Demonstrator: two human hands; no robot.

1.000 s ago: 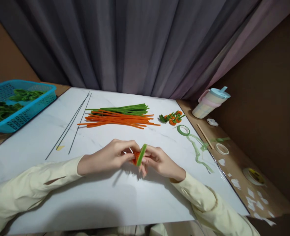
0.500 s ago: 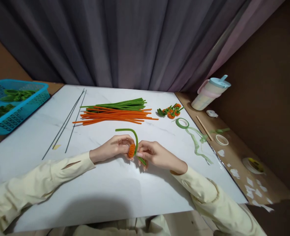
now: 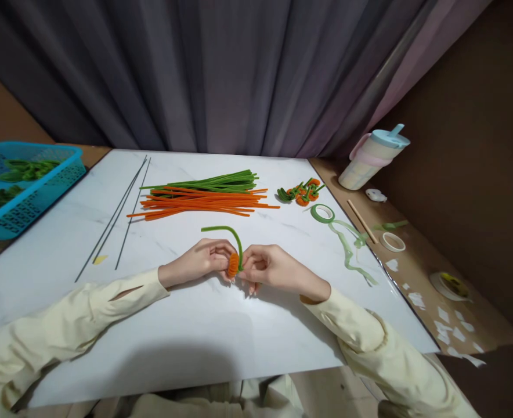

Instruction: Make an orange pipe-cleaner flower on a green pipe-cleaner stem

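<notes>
Between the fingertips of my left hand (image 3: 202,259) is a small orange pipe-cleaner coil (image 3: 233,265), its ridged side showing. A green pipe cleaner (image 3: 234,233) rises from beside the coil and bends over to the left, its free end above my left knuckles. My right hand (image 3: 274,271) pinches this green stem close to the coil; the fingers hide its lower part. Both hands are just above the white tabletop (image 3: 187,331). Beyond them lie a bundle of orange pipe cleaners (image 3: 199,203) and a bundle of green pipe cleaners (image 3: 221,182).
Small orange-and-green pieces (image 3: 302,193) are heaped at the back right, near green tape (image 3: 322,213). Thin dark wires (image 3: 117,215) lie left. A blue basket (image 3: 34,197) stands far left; a tumbler (image 3: 372,157), a wooden stick (image 3: 361,221) and paper scraps (image 3: 443,331) are right.
The green end that stuck out below my right fingers has gone from sight, and those fingers have closed in nearer the orange coil. My left hand has barely moved.
</notes>
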